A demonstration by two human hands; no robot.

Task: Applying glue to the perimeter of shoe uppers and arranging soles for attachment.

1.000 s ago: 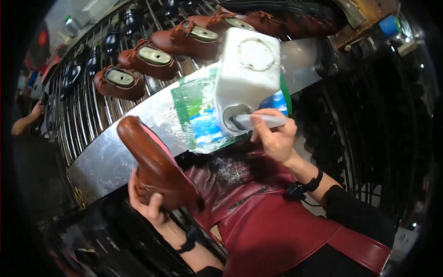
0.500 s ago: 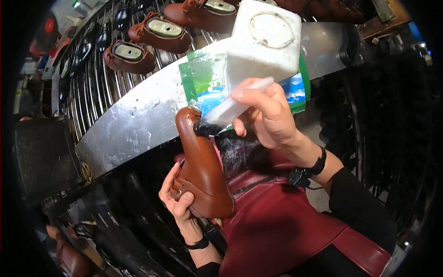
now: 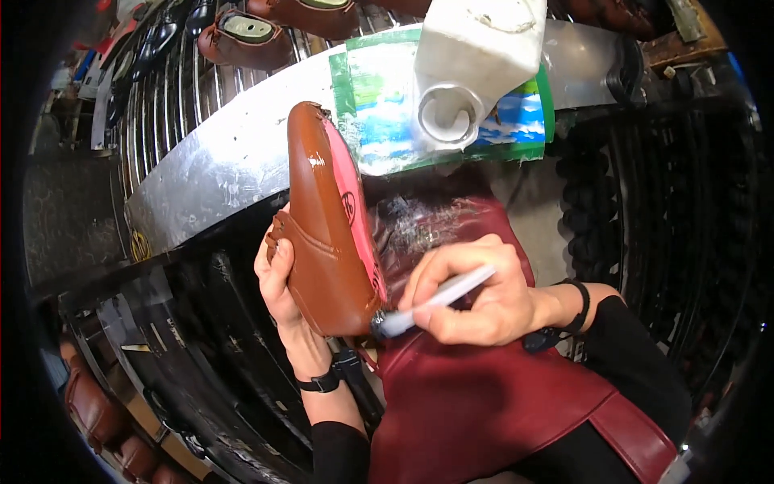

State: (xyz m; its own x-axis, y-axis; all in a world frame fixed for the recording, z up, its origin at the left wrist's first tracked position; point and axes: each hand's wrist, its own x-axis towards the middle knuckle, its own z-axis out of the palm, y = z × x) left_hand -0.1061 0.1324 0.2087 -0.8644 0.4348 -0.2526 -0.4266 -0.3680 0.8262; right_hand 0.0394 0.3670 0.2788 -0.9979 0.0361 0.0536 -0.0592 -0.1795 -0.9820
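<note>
My left hand [image 3: 280, 284] is closed around the laced side of a brown leather shoe [image 3: 322, 242], tilted with its pink sole [image 3: 348, 202] turned toward the right. In my right hand [image 3: 488, 302] is a brush [image 3: 455, 290] with a pale handle, pinched between thumb and fingers. Its dark bristles touch the shoe's lower end, by the edge of the sole. The handle is slightly blurred. A dark red apron [image 3: 484, 395] lies beneath both hands, with whitish smears higher up on it.
A white plastic jug [image 3: 492, 60] with a cut-open mouth rests on a green and blue printed sheet [image 3: 379, 105] over the metal ledge [image 3: 234, 161]. Beyond it, brown shoes [image 3: 242, 42] sit on a rack of metal bars. More brown shoes [image 3: 97, 403] are at lower left.
My right hand has brought the brush down from the shoe's upper end to its lower end. The shoe has turned, showing more of its pink sole. The jug's open mouth now shows.
</note>
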